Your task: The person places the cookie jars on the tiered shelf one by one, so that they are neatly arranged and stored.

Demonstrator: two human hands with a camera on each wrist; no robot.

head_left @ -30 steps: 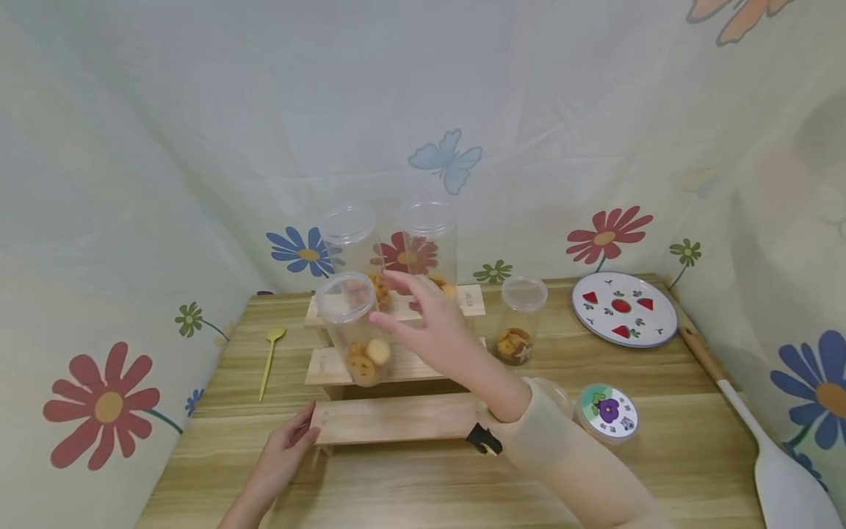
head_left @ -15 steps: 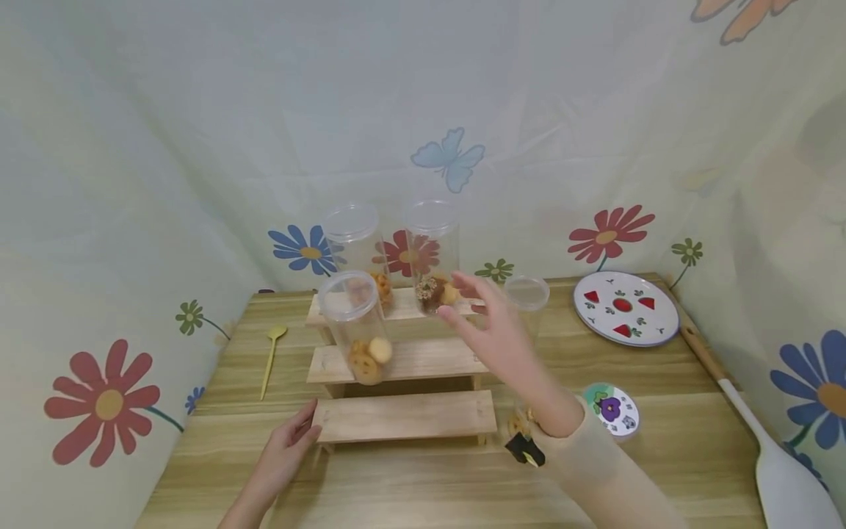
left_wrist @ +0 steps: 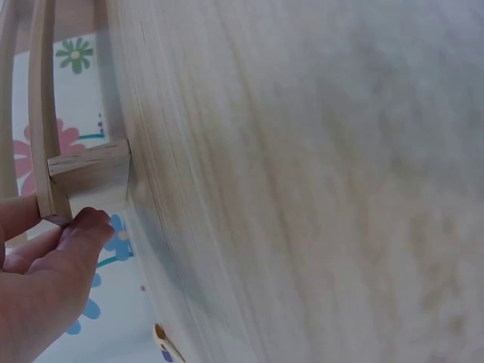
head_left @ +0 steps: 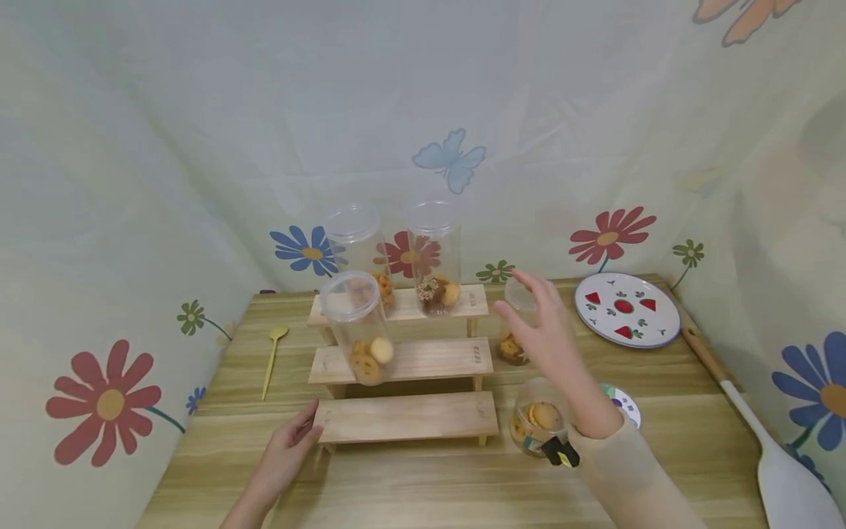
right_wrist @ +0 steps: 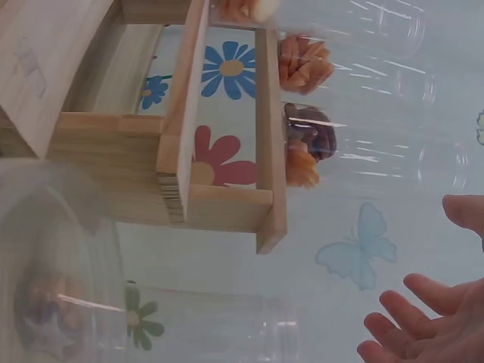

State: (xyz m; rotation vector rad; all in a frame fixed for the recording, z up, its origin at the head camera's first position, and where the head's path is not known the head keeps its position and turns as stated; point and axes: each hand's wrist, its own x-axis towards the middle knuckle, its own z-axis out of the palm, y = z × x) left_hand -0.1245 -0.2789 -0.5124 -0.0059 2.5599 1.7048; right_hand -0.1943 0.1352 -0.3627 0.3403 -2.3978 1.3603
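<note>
My left hand (head_left: 284, 448) holds the left end of the lowest step of a three-step wooden display stand (head_left: 406, 416). In the left wrist view, thumb and fingers lie on either side of the board end. Reaching right, my right hand (head_left: 551, 338), fingers spread, is in front of a lidded clear cookie jar (head_left: 510, 351), partly hiding it; contact cannot be told. A second cookie jar (head_left: 538, 419) stands nearer, under the forearm. One tall jar (head_left: 357, 330) stands on the middle step's left side. The top step bears a left jar (head_left: 357, 253) and a right jar (head_left: 434, 257).
A yellow spoon (head_left: 272, 360) lies left of the stand. At the right are a watermelon-patterned plate (head_left: 601, 327), a white spatula (head_left: 786, 470) with a wooden handle, and a round printed lid (head_left: 628, 404) partly behind the right forearm. Floral cloth (head_left: 198, 184) encloses the table.
My right hand has moved right, away from the jar on the middle step, to the jar on the table. The left hand stays at the stand.
</note>
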